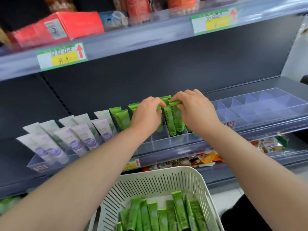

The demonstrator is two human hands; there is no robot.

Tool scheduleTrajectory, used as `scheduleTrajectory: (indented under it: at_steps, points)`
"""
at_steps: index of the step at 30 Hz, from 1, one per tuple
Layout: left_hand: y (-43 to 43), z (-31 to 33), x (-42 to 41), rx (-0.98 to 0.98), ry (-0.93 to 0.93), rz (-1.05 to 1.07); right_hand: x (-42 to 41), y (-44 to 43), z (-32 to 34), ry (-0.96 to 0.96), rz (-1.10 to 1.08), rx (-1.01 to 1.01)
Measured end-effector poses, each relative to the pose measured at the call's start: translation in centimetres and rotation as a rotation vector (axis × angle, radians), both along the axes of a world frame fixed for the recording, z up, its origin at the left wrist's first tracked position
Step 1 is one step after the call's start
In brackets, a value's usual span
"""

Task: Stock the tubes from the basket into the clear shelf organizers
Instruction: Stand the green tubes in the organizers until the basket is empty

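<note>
- The fingertips (180,106) of the right hand (193,112) are curled and pinched on the flat crimped top of a green tube (176,120); the fingers (157,105) of the left hand (146,114) are curled likewise on the tops of the neighbouring tubes, though which one is gripped cannot be told
- The step in hand is judged to be the seating of tubes, cap down, into a middle slot of the clear organizer (168,139) on the shelf (250,130)
- Next, the held tubes would need to be pressed down until level with the row, then let go, and a hand sent down to the basket (166,171)
- The tubes are slim and bright green, with a pale round mark on the front; those already placed lean slightly in their slots
- Many more green tubes (166,217) are seen lying in the white slotted basket below, so the task is judged far from done
- Front slots are seen unfilled, a second clear organizer (260,107) to the right holds nothing, and white and purple tubes (75,140) fill the one to the left
</note>
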State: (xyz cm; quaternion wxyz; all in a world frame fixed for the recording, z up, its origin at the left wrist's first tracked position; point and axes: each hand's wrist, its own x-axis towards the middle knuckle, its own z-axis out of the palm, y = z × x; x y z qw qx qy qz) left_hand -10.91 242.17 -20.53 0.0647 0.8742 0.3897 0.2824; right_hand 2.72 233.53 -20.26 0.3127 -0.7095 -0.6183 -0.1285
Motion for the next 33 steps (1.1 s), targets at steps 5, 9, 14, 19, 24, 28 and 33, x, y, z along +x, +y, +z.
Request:
scheduleTrajectory:
  at_steps: [5,9,14,19,24,28,33]
  points:
    - [-0.1,-0.4,-2.4,0.21,0.263,-0.135,-0.1,1.8,-0.8,-0.085,-0.058,-0.08]
    - [-0.3,-0.8,-3.5,0.209,0.274,-0.152,-0.3,2.7,-2.0,-0.113,-0.09,-0.174]
    - [-0.5,-1.4,-4.5,0.19,0.26,-0.163,-0.4,2.8,-3.1,-0.129,-0.109,-0.194]
    - [-0.5,-3.2,-5.7,0.124,0.226,-0.105,-2.1,1.5,-3.0,-0.225,-0.117,-0.025]
    - [-0.9,-5.9,-7.6,0.043,0.215,-0.106,-5.1,-0.6,-5.1,-0.338,0.01,0.04]
    - [-1.7,-8.1,-9.3,0.002,0.225,-0.103,-7.2,-2.1,-8.8,-0.338,0.119,-0.088]
    - [-3.4,-12.6,-11.8,-0.106,0.237,-0.076,-8.7,-3.5,-14.5,-0.318,0.183,-0.355]
